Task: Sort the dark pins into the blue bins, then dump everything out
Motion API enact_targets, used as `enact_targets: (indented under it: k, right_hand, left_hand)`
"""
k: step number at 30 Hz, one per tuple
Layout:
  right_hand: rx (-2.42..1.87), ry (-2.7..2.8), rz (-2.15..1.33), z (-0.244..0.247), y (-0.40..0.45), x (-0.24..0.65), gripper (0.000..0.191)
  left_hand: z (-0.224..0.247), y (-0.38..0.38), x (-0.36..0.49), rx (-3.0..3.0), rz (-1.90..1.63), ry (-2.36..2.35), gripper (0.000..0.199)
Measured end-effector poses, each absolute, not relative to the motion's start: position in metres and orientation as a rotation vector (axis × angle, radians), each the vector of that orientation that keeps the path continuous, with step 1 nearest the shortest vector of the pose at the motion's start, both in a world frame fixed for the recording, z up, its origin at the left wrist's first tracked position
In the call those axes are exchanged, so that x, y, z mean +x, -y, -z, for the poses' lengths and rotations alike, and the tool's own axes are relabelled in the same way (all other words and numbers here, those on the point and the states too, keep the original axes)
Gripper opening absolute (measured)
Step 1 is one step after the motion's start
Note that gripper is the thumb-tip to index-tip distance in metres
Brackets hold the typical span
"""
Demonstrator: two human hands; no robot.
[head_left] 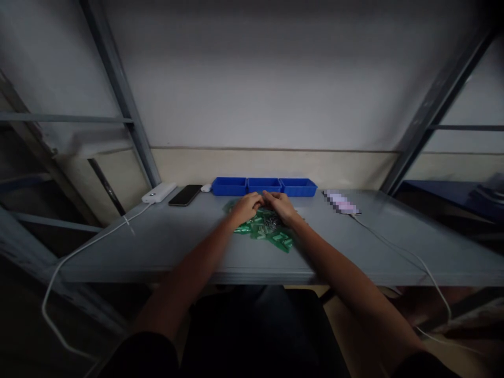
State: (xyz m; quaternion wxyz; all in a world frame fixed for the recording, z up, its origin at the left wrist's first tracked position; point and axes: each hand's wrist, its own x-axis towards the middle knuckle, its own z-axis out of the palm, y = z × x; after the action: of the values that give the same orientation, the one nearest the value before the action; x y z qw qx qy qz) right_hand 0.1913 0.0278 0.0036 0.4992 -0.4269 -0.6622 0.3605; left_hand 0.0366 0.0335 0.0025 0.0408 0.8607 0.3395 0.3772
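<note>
My left hand (pixel 247 206) and my right hand (pixel 280 205) come together over a green plastic bag (pixel 284 245) on the grey table. Fingers of both hands are curled and nearly touch, in front of the middle blue bin (pixel 264 186). Whatever they pinch is hidden or too small to make out. Beneath them, several small metal parts (pixel 270 224) lie in a loose pile on the bag. Small pale or green-looking pieces (pixel 261 234) are also there, their kind unclear.
A left blue bin (pixel 230 187) and a right blue bin (pixel 298 187) flank the middle one. Leftward lie a black phone (pixel 185 195) and a white power bank (pixel 159 192) with a cable. On the right is a pixelated phone (pixel 340 202) on a white cable (pixel 388 242). Metal posts stand at both sides.
</note>
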Motion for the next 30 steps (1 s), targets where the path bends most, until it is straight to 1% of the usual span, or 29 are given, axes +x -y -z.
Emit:
enact_targets:
  k: [3, 7, 9, 11, 18, 27, 30]
  right_hand:
    - [-0.960, 1.458, -0.943, -0.001, -0.032, 0.189, 0.026]
    - [-0.975, 1.348, -0.920, -0.003, -0.036, 0.192, 0.020]
    - [-0.965, 1.378, -0.904, -0.004, -0.036, 0.194, 0.018]
    - [-0.933, 1.432, -0.904, -0.004, -0.035, 0.195, 0.018]
    - [-0.841, 1.534, -0.925, -0.003, -0.033, 0.194, 0.022]
    - [-0.803, 1.570, -0.909, -0.007, -0.031, 0.197, 0.017]
    - [-0.806, 1.589, -0.902, -0.007, -0.029, 0.197, 0.018]
  left_hand:
    - [-0.003, -0.030, 0.038, 2.716, -1.177, -1.029, 0.019]
    - [0.000, -0.036, 0.040, 2.506, -1.391, -1.108, 0.011]
    - [0.002, -0.041, 0.040, 2.329, -1.527, -1.178, 0.015]
    - [0.004, -0.045, 0.040, 2.193, -1.587, -1.212, 0.020]
    - [0.002, -0.046, 0.040, 2.020, -1.490, -1.200, 0.012]
    - [-0.002, -0.044, 0.039, 1.938, -1.452, -1.053, 0.009]
    - [-0.004, -0.042, 0.038, 1.953, -1.411, -1.030, 0.008]
